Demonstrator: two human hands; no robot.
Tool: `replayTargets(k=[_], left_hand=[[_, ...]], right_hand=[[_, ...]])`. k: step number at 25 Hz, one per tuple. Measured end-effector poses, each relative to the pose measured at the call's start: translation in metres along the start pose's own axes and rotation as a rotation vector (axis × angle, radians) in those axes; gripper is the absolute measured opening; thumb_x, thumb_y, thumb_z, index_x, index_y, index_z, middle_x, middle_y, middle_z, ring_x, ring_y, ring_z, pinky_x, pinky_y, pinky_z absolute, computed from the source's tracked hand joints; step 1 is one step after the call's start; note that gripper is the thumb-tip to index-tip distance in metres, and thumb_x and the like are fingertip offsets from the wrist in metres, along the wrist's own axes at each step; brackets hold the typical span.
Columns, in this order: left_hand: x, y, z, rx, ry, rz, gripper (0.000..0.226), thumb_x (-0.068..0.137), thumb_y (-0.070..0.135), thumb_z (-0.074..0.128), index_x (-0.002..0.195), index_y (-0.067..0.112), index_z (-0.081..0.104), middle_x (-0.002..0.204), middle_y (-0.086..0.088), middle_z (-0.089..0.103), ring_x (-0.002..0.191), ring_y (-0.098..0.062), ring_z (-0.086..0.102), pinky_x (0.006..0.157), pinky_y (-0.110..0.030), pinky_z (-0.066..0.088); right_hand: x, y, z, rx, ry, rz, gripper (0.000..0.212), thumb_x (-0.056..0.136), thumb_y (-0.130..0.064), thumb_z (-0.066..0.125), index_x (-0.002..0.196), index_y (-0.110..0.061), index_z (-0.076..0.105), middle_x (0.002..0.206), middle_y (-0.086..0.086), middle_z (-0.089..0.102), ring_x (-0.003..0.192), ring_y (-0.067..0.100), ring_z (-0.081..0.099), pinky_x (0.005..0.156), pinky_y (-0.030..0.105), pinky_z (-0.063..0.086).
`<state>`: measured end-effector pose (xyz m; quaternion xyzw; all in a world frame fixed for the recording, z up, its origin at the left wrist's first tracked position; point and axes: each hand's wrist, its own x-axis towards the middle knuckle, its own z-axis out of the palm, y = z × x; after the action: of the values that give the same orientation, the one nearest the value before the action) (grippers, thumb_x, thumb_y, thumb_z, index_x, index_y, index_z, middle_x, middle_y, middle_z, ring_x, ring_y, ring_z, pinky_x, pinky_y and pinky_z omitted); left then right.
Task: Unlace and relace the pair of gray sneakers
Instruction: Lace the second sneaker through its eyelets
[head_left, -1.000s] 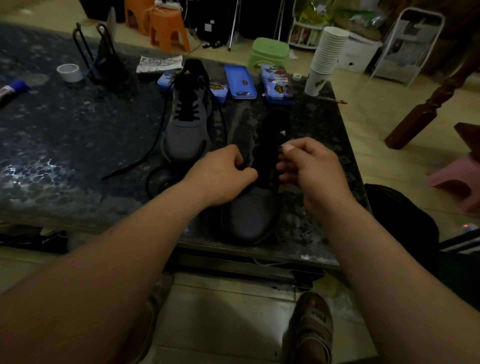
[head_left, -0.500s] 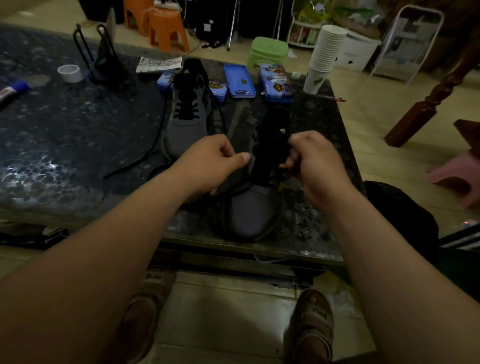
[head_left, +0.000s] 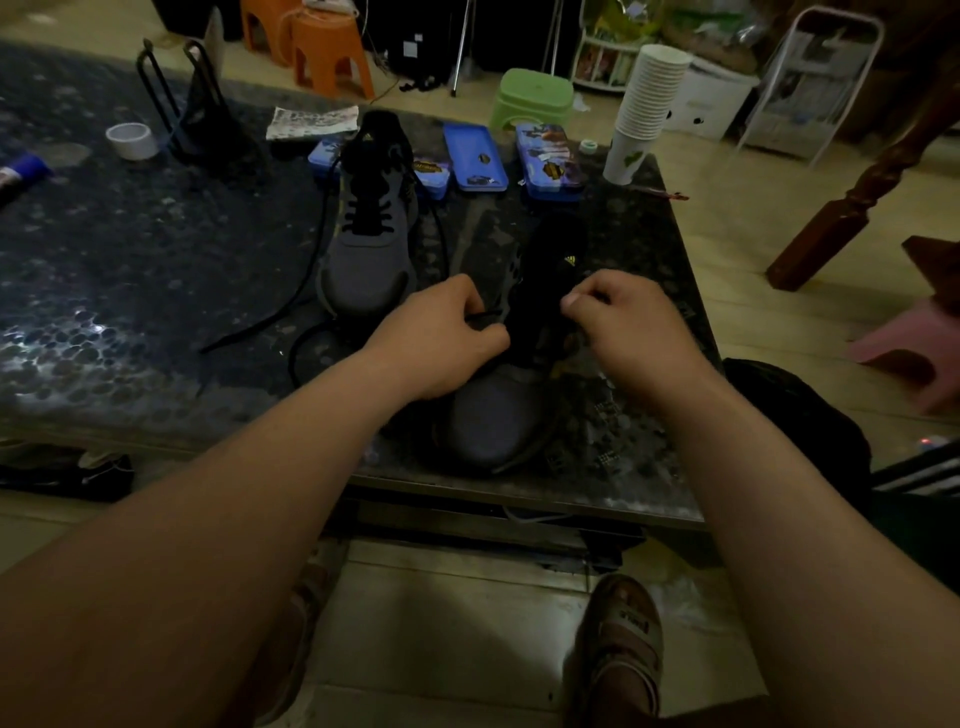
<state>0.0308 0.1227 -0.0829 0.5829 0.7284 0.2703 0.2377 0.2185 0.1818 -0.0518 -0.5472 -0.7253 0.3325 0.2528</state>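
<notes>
A person seated at a low table (head_left: 130, 270) works on the nearer gray sneaker (head_left: 498, 415), which stands at the table's near edge toward its right corner. Its rounded knit toe points at the person, so the eyelet rows face up between the two hands. The left hand (head_left: 441, 340) is curled, thumb and fingers pinching a thin black lace (head_left: 483, 316) that runs toward the shoe's left eyelets, apparently to draw it taut or feed it through. The right hand (head_left: 623, 322) is also curled above the dark tongue, thumb pressed to forefinger. Whether it holds the lace's other end or the tongue itself is lost in the dim light. How many eyelets are threaded cannot be read either. The second gray sneaker (head_left: 366, 260) waits farther in toward the far edge, just left of the first and also toe toward the person. Black lacing crosses its throat in short bars, and its loose lace ends (head_left: 291, 291) trail limp over the tabletop toward the left. The top is a dark, glossy, pebble-patterned stone that catches small glints of light. Along the far edge lie flat blue tins (head_left: 475, 158) with rounded corners, and a tall, leaning stack of white paper cups (head_left: 644, 104) stands at the far right corner. A roll of white tape (head_left: 132, 140) sits toward the far left.
</notes>
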Motion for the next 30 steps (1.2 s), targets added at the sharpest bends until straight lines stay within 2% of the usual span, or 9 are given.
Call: replayTargets(k=[5, 7, 9, 12, 15, 20, 24, 26, 30], left_hand=[[0.001, -0.001, -0.002, 0.031, -0.008, -0.013, 0.029, 0.088, 0.052, 0.065, 0.094, 0.024, 0.058, 0.088, 0.002, 0.066, 0.081, -0.019, 0.062, 0.075, -0.042, 0.054], [-0.001, -0.001, -0.001, 0.025, -0.007, -0.016, 0.029, 0.089, 0.051, 0.065, 0.091, 0.023, 0.057, 0.086, 0.001, 0.066, 0.080, -0.020, 0.063, 0.073, -0.040, 0.053], [-0.003, -0.001, 0.002, 0.024, 0.000, -0.019, 0.030, 0.090, 0.051, 0.064, 0.090, 0.021, 0.056, 0.085, 0.000, 0.065, 0.079, -0.021, 0.062, 0.071, -0.040, 0.052], [-0.002, 0.001, 0.003, 0.046, 0.003, -0.012, 0.032, 0.090, 0.051, 0.064, 0.089, 0.021, 0.054, 0.084, 0.000, 0.064, 0.078, -0.022, 0.061, 0.069, -0.040, 0.051], [-0.001, 0.002, 0.002, 0.058, 0.022, -0.010, 0.030, 0.088, 0.050, 0.065, 0.086, 0.023, 0.054, 0.082, 0.001, 0.064, 0.076, -0.020, 0.060, 0.066, -0.037, 0.047], [-0.003, 0.003, 0.002, 0.072, 0.029, -0.014, 0.029, 0.088, 0.049, 0.065, 0.085, 0.022, 0.054, 0.081, 0.000, 0.063, 0.074, -0.020, 0.060, 0.062, -0.036, 0.046], [-0.002, 0.002, 0.003, 0.058, 0.035, -0.031, 0.031, 0.087, 0.051, 0.065, 0.085, 0.022, 0.056, 0.081, 0.002, 0.064, 0.075, -0.020, 0.060, 0.066, -0.037, 0.048], [-0.002, 0.001, 0.004, 0.067, 0.024, -0.030, 0.033, 0.088, 0.053, 0.065, 0.085, 0.022, 0.055, 0.081, 0.002, 0.063, 0.076, -0.020, 0.060, 0.066, -0.037, 0.047], [-0.003, 0.002, 0.003, 0.043, 0.012, -0.041, 0.034, 0.090, 0.052, 0.065, 0.087, 0.019, 0.057, 0.083, 0.000, 0.063, 0.077, -0.021, 0.060, 0.065, -0.036, 0.045]], right_hand=[[-0.002, 0.031, -0.051, 0.150, 0.201, 0.209, 0.021, 0.097, -0.024, 0.050, 0.084, -0.011, 0.061, 0.077, 0.007, 0.053, 0.061, 0.009, 0.054, 0.058, 0.019, 0.044], [-0.004, 0.041, -0.059, 0.232, 0.216, 0.308, 0.021, 0.090, -0.032, 0.051, 0.075, -0.019, 0.056, 0.080, 0.009, 0.055, 0.071, 0.022, 0.056, 0.069, 0.035, 0.049], [-0.006, 0.049, -0.055, -0.034, 0.077, 0.359, 0.025, 0.091, -0.036, 0.054, 0.081, -0.015, 0.062, 0.090, 0.015, 0.061, 0.083, 0.032, 0.060, 0.077, 0.045, 0.051], [-0.009, 0.048, -0.031, -0.517, 0.085, 0.077, 0.033, 0.091, -0.044, 0.059, 0.115, -0.022, 0.066, 0.115, 0.010, 0.060, 0.105, 0.031, 0.060, 0.091, 0.050, 0.054], [-0.006, 0.023, -0.002, -0.379, 0.102, -0.274, 0.024, 0.094, -0.040, 0.066, 0.117, -0.031, 0.068, 0.105, -0.002, 0.056, 0.101, 0.020, 0.059, 0.089, 0.040, 0.052], [0.005, 0.006, 0.037, -0.407, 0.065, -0.308, 0.017, 0.097, -0.039, 0.065, 0.110, -0.030, 0.073, 0.102, -0.002, 0.052, 0.102, 0.022, 0.056, 0.075, 0.032, 0.042], [0.005, 0.006, 0.026, -0.192, 0.009, -0.240, 0.014, 0.098, -0.027, 0.064, 0.098, -0.016, 0.073, 0.099, 0.000, 0.052, 0.091, 0.014, 0.055, 0.073, 0.025, 0.037], [0.004, 0.006, 0.008, -0.004, 0.036, -0.075, 0.015, 0.098, -0.024, 0.061, 0.092, -0.015, 0.072, 0.098, 0.001, 0.057, 0.086, 0.013, 0.057, 0.074, 0.026, 0.040], [0.001, 0.006, -0.028, 0.793, 0.283, 0.304, 0.017, 0.096, -0.013, 0.049, 0.081, -0.014, 0.057, 0.078, 0.003, 0.057, 0.074, 0.019, 0.061, 0.073, 0.041, 0.056]])
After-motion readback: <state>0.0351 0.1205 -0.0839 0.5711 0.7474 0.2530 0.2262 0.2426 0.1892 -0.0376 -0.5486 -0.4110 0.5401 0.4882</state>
